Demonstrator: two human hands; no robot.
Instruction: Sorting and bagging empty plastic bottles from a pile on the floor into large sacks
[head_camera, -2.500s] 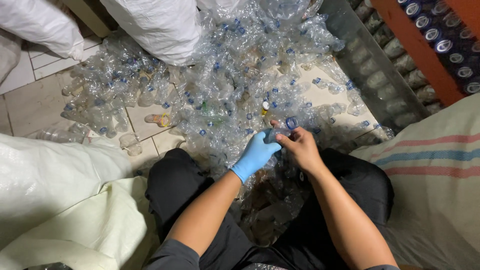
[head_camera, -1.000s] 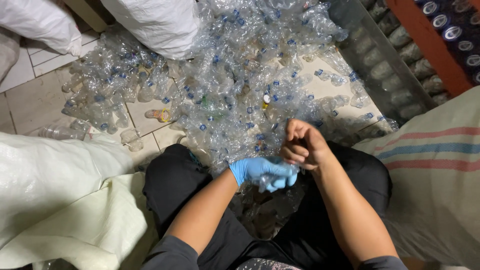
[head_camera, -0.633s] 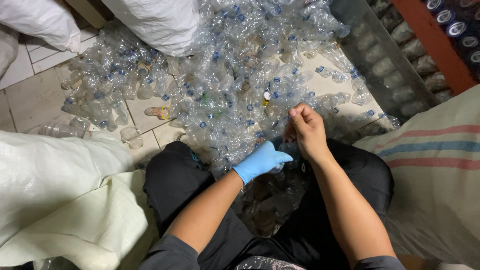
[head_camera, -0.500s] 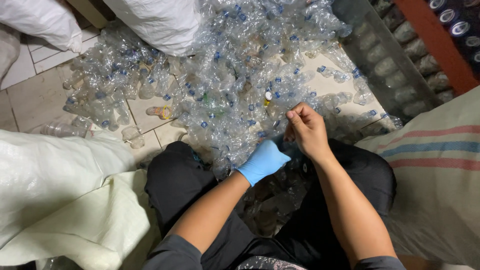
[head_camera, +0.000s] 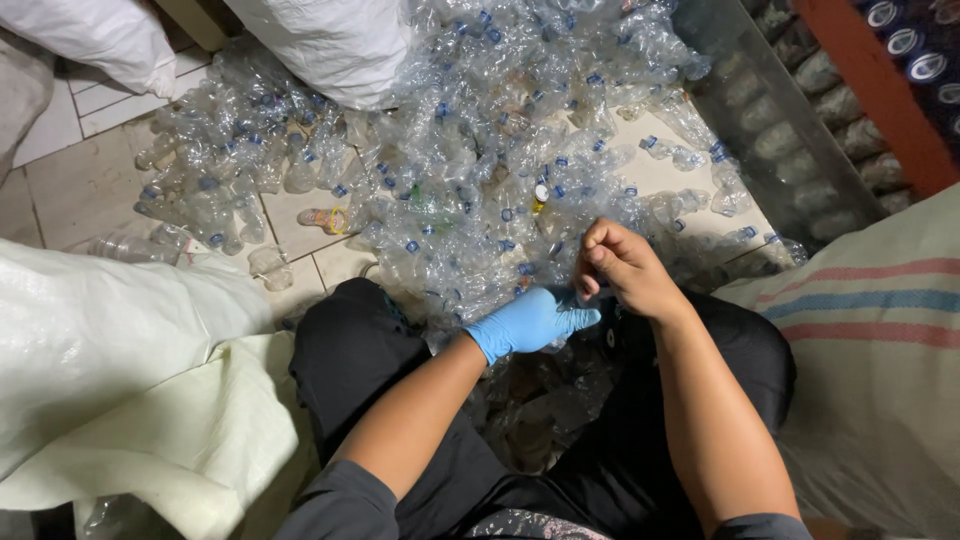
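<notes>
Blue glove covers the left hand (head_camera: 530, 322), whose grip is closed on a clear crushed bottle (head_camera: 590, 300) held over the lap, at the near edge of the pile of clear plastic bottles (head_camera: 480, 150) on the tiled floor (head_camera: 80, 180). Bare, the right hand (head_camera: 625, 270) pinches at that bottle's top with curled fingers. Since half a second ago, both hands have barely shifted; the white sacks (head_camera: 120, 350) lie unchanged at left.
</notes>
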